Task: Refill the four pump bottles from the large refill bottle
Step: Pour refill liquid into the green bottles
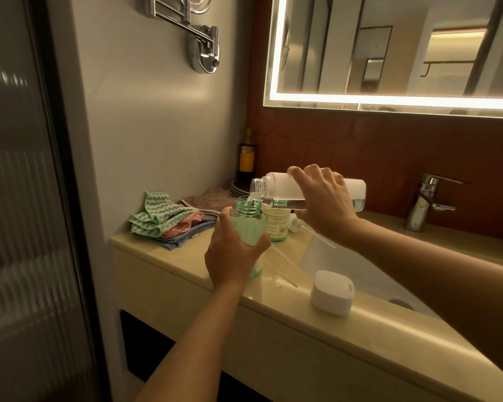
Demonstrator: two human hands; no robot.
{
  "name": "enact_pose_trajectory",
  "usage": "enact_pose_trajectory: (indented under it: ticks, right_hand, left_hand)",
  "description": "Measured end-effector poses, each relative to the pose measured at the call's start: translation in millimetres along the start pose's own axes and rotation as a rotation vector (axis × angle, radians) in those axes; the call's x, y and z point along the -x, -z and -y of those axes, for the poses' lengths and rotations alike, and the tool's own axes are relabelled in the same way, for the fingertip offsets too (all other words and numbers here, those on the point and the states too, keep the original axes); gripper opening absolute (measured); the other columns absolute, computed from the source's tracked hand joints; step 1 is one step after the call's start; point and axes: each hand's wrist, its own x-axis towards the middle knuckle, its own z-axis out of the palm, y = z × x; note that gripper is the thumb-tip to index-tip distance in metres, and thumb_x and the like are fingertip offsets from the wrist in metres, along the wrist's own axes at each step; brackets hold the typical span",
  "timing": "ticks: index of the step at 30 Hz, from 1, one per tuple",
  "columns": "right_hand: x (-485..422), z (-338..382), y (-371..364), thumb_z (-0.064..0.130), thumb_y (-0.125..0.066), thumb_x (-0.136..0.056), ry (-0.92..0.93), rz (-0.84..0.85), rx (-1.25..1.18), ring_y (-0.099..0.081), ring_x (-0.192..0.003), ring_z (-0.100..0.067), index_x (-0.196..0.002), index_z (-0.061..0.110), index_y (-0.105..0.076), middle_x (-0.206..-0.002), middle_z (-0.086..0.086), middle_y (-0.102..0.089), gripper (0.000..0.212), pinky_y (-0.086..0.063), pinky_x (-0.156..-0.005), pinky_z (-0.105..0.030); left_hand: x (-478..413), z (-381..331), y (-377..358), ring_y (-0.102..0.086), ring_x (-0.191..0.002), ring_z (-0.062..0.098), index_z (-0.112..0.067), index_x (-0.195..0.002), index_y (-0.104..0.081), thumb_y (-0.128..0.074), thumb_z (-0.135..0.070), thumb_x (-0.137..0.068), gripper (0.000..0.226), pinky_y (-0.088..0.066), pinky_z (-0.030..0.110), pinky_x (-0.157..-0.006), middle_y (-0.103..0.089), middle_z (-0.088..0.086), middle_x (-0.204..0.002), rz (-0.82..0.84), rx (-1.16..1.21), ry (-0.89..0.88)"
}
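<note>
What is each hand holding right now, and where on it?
Left hand grips the open green translucent bottle around its body, below the neck. Right hand grips the tilted clear refill bottle around its middle.

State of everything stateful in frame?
Refill bottle: uncapped, tipped, pouring; right hand grips it.
Green bottle: open, upright, filling; left hand grips it.
Pump: off, lying on counter.
Faucet: no water running.
Mirror light: on.
Cloths: folded, stacked.

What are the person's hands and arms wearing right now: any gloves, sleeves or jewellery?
Nothing visible. The left hand and right hand are ungloved, with no rings or watch showing. The forearms are bare to the frame edge, no sleeve in sight.
</note>
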Motion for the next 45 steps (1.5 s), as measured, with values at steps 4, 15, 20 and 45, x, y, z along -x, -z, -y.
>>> enact_pose_trajectory:
  ticks: [4, 15, 20, 45]
  right_hand:
    - [0.6, 0.0, 0.4, 0.022, -0.07, -0.077, -0.002, -0.001, -0.001, -0.048, -0.108, -0.03, -0.132, 0.018, -0.039, -0.12, -0.012, -0.05, 0.063, -0.036, -0.096, -0.044]
    - [0.8, 0.3, 1.7, 0.021, -0.069, -0.078, -0.001, 0.009, 0.007, -0.046, -0.11, -0.029, -0.133, 0.018, -0.037, -0.123, -0.012, -0.049, 0.063, -0.036, -0.098, -0.044]
    - [0.9, 0.6, -0.1, 0.02, -0.071, -0.076, -0.007, -0.002, -0.003, -0.048, -0.108, -0.031, -0.132, 0.017, -0.039, -0.121, -0.013, -0.05, 0.064, -0.037, -0.096, -0.045]
    - [-1.0, -0.2, 0.3, 0.022, -0.07, -0.077, -0.003, 0.0, 0.013, -0.046, -0.109, -0.029, -0.133, 0.019, -0.038, -0.121, -0.011, -0.049, 0.064, -0.035, -0.098, -0.043]
  left_hand:
    - [0.4, 0.1, 0.5, -0.055, -0.107, 0.019, -0.021, -0.134, -0.03, -0.067, -0.061, -0.068, 0.085, -0.043, 0.025, -0.071, -0.052, 0.002, -0.128, 0.002, -0.002, 0.001]
    - [1.5, -1.0, 1.1, -0.055, -0.107, 0.019, -0.019, -0.133, -0.032, -0.068, -0.058, -0.069, 0.083, -0.042, 0.025, -0.071, -0.053, 0.003, -0.126, -0.004, 0.009, -0.007]
    - [1.0, -1.2, 0.4, -0.055, -0.107, 0.018, -0.02, -0.133, -0.032, -0.068, -0.058, -0.069, 0.083, -0.041, 0.025, -0.071, -0.052, 0.002, -0.126, -0.001, 0.008, -0.002]
    - [1.4, -0.3, 0.9, -0.055, -0.108, 0.019, -0.02, -0.133, -0.031, -0.067, -0.059, -0.07, 0.082, -0.04, 0.023, -0.069, -0.053, 0.002, -0.126, 0.002, 0.003, 0.001]
